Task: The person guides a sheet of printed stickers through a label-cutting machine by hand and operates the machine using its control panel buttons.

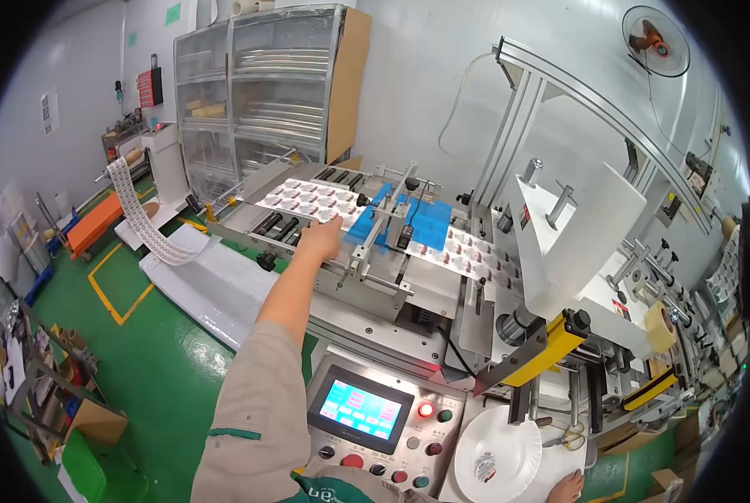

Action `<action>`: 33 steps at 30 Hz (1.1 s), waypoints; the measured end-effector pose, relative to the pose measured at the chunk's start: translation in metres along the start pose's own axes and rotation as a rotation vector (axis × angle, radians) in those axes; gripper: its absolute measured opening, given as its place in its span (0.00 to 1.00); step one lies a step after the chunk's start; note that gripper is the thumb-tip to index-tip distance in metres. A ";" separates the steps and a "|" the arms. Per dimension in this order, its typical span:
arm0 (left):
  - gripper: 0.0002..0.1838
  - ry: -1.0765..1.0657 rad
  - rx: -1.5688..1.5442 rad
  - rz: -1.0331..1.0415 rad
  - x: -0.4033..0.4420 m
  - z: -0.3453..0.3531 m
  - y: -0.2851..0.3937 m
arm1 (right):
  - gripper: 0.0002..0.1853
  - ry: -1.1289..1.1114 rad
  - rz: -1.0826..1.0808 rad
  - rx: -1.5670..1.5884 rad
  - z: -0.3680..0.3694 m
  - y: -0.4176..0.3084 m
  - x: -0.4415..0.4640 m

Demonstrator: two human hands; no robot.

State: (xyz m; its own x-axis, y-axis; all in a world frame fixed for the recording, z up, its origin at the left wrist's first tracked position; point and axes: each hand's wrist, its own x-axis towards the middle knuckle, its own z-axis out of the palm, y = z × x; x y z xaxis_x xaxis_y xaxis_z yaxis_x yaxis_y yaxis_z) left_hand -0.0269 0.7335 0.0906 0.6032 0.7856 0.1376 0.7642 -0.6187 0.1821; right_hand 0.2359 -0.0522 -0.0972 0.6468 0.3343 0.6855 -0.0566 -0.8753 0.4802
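My left hand (320, 238) reaches out over the machine bed, at the near edge of a printed label web (308, 199), beside the blue sheet (425, 222). Its fingers are small and partly hidden, so whether they hold anything does not show. At the bottom edge, my right hand (568, 488) is partly in view, low beside a white plate (498, 457) with a printed label on it. The fingers of this hand are curled near the white surface. A lit touch screen (360, 406) sits on the control panel below my left arm.
Yellow-and-black bars (551, 350) stick out at the right of the machine. A strip of labels (140, 220) hangs at the left end. Scissors (573, 438) lie right of the plate. A shelf rack (282, 84), a wall fan (656, 42) and a green bin (98, 469) stand around.
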 end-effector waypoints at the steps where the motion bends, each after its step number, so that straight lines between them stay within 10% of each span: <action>1: 0.35 0.002 0.016 0.003 -0.001 -0.001 0.001 | 0.10 0.111 -0.033 -0.024 0.003 0.002 0.000; 12: 0.37 0.003 -0.027 0.002 0.000 0.001 -0.001 | 0.13 0.056 0.009 0.028 0.014 0.001 -0.007; 17: 0.36 0.003 -0.007 -0.001 0.000 0.000 -0.001 | 0.15 -0.455 0.280 0.299 -0.025 0.000 0.016; 33: 0.36 -0.002 0.000 0.000 -0.001 -0.003 -0.001 | 0.15 -0.380 0.181 0.212 -0.033 0.000 0.016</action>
State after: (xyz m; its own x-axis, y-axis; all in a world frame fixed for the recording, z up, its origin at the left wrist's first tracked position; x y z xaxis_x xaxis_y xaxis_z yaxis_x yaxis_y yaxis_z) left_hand -0.0287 0.7329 0.0932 0.6034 0.7859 0.1355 0.7646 -0.6184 0.1818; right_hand 0.2214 -0.0355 -0.0678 0.8756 0.0523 0.4802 -0.0632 -0.9731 0.2214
